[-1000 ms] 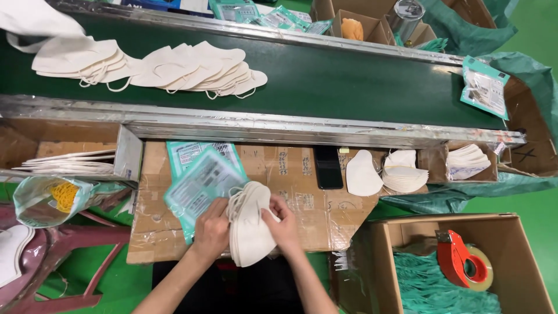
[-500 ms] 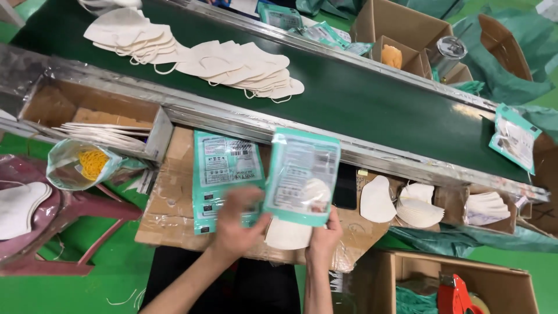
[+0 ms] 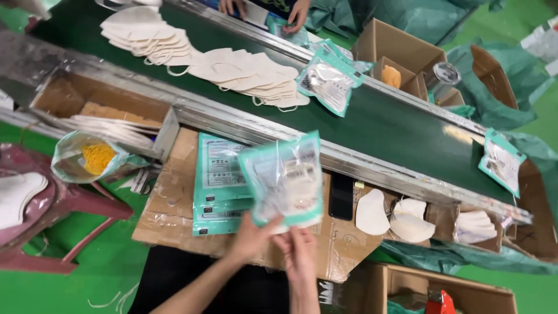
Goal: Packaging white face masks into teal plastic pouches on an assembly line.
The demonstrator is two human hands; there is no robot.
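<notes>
1. The green conveyor belt (image 3: 395, 125) is the biggest thing in view, running slantwise from upper left to lower right; every place below is told from it.
2. On the near side of the belt lies a cardboard-covered surface (image 3: 168, 203), wrapped in clear tape.
3. On the belt's upper left part rest overlapping rows of white masks (image 3: 232, 67), and just right of them a sealed teal packet (image 3: 328, 84); another teal packet (image 3: 501, 160) lies near the belt's lower right end.
4. Beyond the belt's far edge stand open cardboard boxes (image 3: 401, 49), and another person's hands (image 3: 296, 14) touch a packet at that edge.
5. Left of the surface, below the belt's rail, a cardboard tray (image 3: 99, 113) holds flat white pieces; a clear bag with something yellow inside (image 3: 87, 160) lies just below it.
6. On the surface, just below the belt's rail, sits a stack of teal pouches (image 3: 218, 186); further right lie a black phone (image 3: 341, 196) and loose white masks (image 3: 395, 218).
7. The held pouch (image 3: 285, 180) — teal-edged, clear-faced, with white masks showing inside — is raised above the surface, near the belt's rail.
8. The left hand (image 3: 250, 235) has its grip closed on the pouch's lower left edge.
9. The right hand (image 3: 299, 250) holds the pouch's bottom edge — fingers pressed up against it.
</notes>
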